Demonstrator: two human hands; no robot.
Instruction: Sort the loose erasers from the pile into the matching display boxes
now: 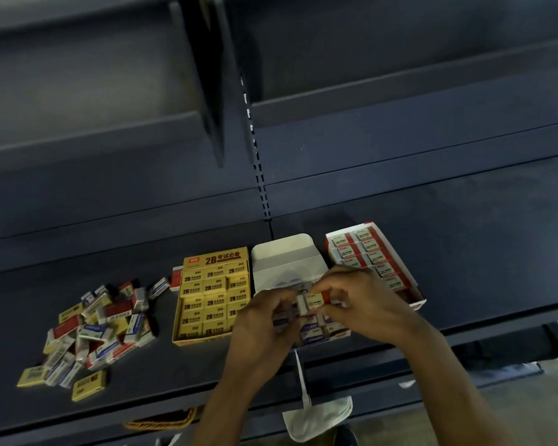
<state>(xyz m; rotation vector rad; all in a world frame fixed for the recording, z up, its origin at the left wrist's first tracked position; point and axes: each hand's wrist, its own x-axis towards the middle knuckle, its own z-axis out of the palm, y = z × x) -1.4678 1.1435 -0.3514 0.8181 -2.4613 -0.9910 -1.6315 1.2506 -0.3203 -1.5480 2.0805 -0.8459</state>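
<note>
Head view: both forearms reach in from the lower edge and meet over the white display box (287,262), which sits between the yellow display box (216,256) and the red display box (417,304). The right hand (364,300) pinches an eraser (314,300) between thumb and curled fingers, just above the box contents. The left hand (261,323) has its fingers curled against the eraser's left end; motion blur leaves it unclear whether they grip anything. Both hands cover most of the white box's contents. The pile (94,329) lies well apart on the left of the shelf (464,252).
</note>
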